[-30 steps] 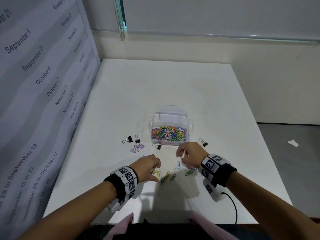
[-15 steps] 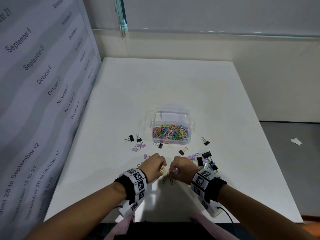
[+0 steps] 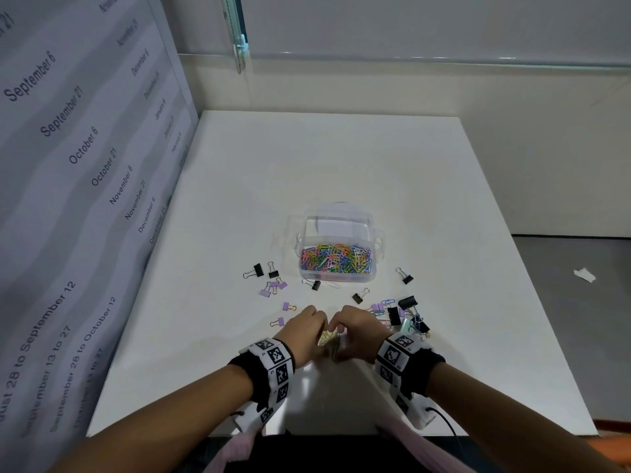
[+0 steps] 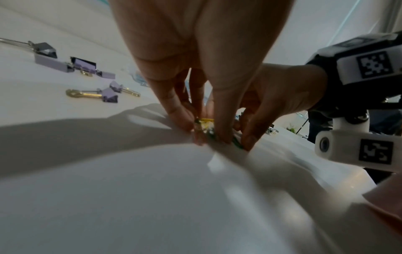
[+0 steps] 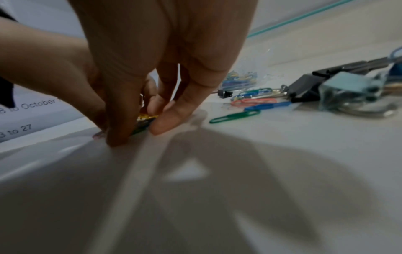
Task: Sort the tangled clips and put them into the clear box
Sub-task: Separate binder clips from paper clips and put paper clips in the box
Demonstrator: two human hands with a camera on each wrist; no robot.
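Observation:
A clear box (image 3: 375, 264) holding a heap of coloured paper clips (image 3: 336, 258) stands mid-table. In front of it, near the table's front edge, my two hands meet over a small bunch of yellow and green paper clips (image 3: 328, 339) lying on the table. My left hand (image 3: 307, 327) pinches the bunch (image 4: 205, 122) with thumb and curled fingers. My right hand (image 3: 355, 331) closes its thumb and fingertips on the same bunch (image 5: 146, 118) from the other side. Most of the bunch is hidden under the fingers.
Black and purple binder clips (image 3: 269, 278) lie left of the box. A mixed pile of binder clips and paper clips (image 3: 403, 315) sits just right of my right hand, with a green paper clip (image 5: 234, 116) nearest it. A printed panel (image 3: 85, 199) walls the table's left side.
My right hand has drawn back from near the box to meet the left hand. Both hands have closed together over the loose paper clips, uncovering the pile at the right.

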